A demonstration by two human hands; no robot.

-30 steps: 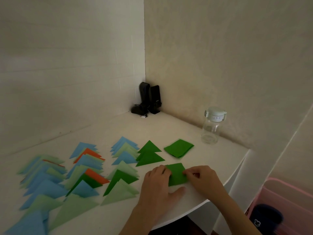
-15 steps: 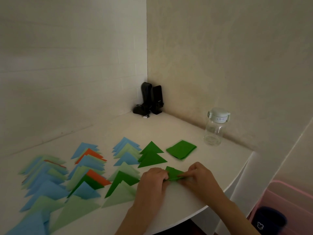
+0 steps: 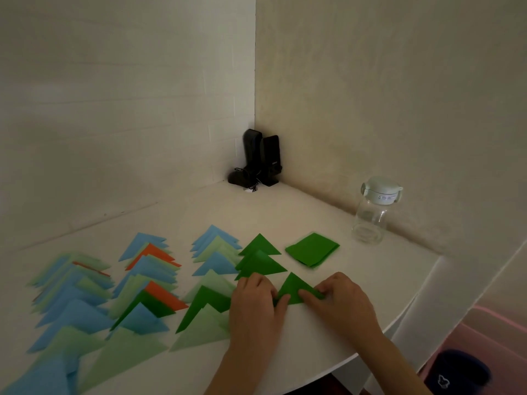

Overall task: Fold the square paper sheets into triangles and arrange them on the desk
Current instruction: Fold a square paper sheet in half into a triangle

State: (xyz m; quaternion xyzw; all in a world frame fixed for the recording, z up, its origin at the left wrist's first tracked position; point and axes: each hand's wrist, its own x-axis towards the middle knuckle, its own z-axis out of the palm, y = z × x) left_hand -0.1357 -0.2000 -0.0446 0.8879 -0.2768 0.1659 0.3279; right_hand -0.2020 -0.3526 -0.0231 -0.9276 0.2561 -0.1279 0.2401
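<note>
the dark green sheet (image 3: 293,289), a flat square a second ago, now lies folded into a triangle on the desk (image 3: 285,218), left hand (image 3: 255,302) and right hand (image 3: 339,300) pressing its lower corners, so only placing it remains.

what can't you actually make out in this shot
- Head view: bottom edge of the green triangle, covered by the left hand and right hand.
- How many sheets remain in the green square stack: too small.
- Print on the bottle lid: too small.
- Nearest blue triangles: cut off by the frame edge.
</note>
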